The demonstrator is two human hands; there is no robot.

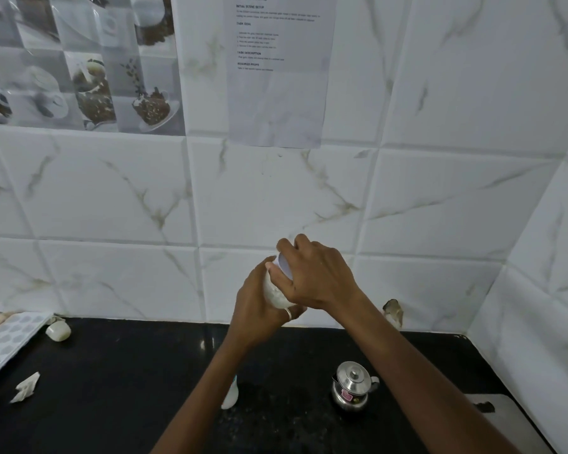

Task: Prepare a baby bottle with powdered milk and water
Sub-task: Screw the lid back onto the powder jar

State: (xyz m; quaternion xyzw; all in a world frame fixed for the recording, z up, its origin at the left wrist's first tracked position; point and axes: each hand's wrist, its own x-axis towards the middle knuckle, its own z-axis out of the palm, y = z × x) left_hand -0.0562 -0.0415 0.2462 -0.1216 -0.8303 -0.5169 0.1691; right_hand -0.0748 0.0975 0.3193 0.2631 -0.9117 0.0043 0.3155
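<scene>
A baby bottle (277,294) with white milky contents is held up in front of the tiled wall, tilted with its top toward the upper right. My left hand (254,309) grips its body from below and behind. My right hand (312,273) wraps over the white cap (283,264) at the top. Most of the bottle is hidden by my fingers.
On the black counter (128,371) stand a small steel lidded pot (351,386), a white object (230,396) partly behind my left forearm, a torn sachet (25,388), a small white cap (58,331) and a patterned tray (4,342) at the left.
</scene>
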